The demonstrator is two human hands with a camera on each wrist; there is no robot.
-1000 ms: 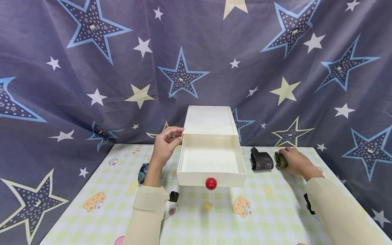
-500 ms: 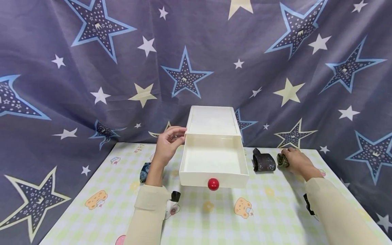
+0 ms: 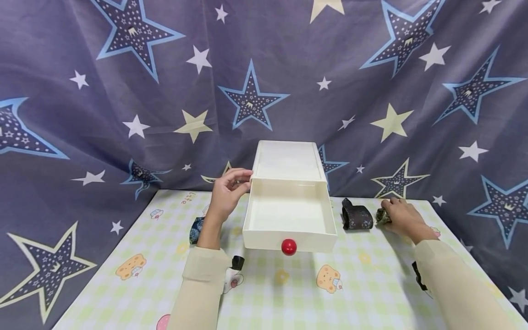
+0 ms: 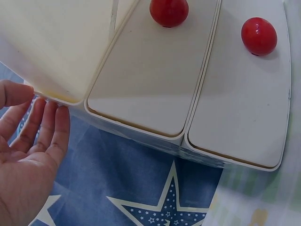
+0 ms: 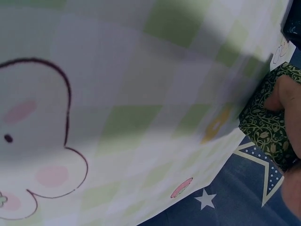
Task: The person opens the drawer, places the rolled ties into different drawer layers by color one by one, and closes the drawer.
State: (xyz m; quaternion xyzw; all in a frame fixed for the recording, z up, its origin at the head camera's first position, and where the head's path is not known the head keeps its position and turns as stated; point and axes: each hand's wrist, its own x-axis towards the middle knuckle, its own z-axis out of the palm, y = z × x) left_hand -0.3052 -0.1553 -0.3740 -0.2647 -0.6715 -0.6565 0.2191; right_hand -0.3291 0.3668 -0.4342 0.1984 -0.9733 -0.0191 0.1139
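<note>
A white drawer unit stands mid-table, its top drawer pulled out and bare inside, with a red knob. Against the unit's left front edge rests my left hand, fingertips touching the casing and fingers fairly straight in the left wrist view. At the right, my right hand grips a rolled green necktie with a gold leafy pattern, thumb across it. Part of that roll is hidden by the hand. Just left of it sits a rolled dark necktie with small flowers.
A rolled blue patterned tie lies behind my left forearm. Below the open drawer are two shut drawers with red knobs. A star-printed curtain hangs behind the checked tablecloth.
The head view has shifted slightly, so the scene sits further right. In my right hand the green tie has turned a little and less of it shows. My left hand stays at the unit's edge.
</note>
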